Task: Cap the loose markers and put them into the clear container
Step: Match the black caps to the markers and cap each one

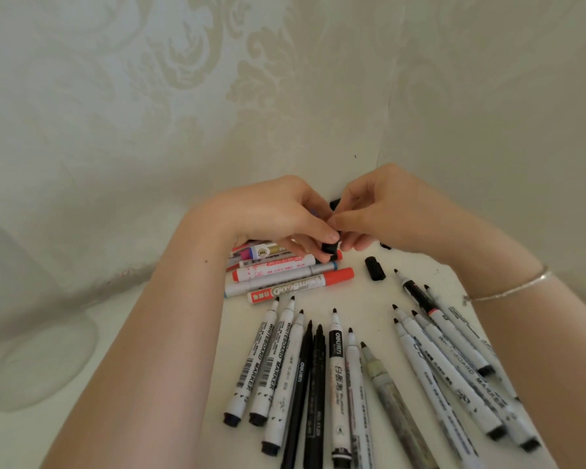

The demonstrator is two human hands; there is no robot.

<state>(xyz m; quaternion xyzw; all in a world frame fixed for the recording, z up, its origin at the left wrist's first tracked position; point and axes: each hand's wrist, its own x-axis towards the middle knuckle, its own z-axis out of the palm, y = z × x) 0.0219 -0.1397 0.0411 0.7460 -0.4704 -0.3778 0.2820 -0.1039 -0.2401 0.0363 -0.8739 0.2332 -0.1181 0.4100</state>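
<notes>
Your left hand [278, 214] and right hand [386, 211] are meeting, both pinching one black cap [330, 247] just above the capped markers [285, 275]. Another loose cap [375, 268] is lying near. You're looking early in the job: the uncapped markers [335, 374] are fanning across the worktop [372, 299], and the clear container [38, 363], faint at your left, seems to be holding none.

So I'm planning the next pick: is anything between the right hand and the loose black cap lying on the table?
Nothing visible. The loose black cap lies alone on a bare patch of table close by the right hand, apart from the uncapped markers.
</notes>
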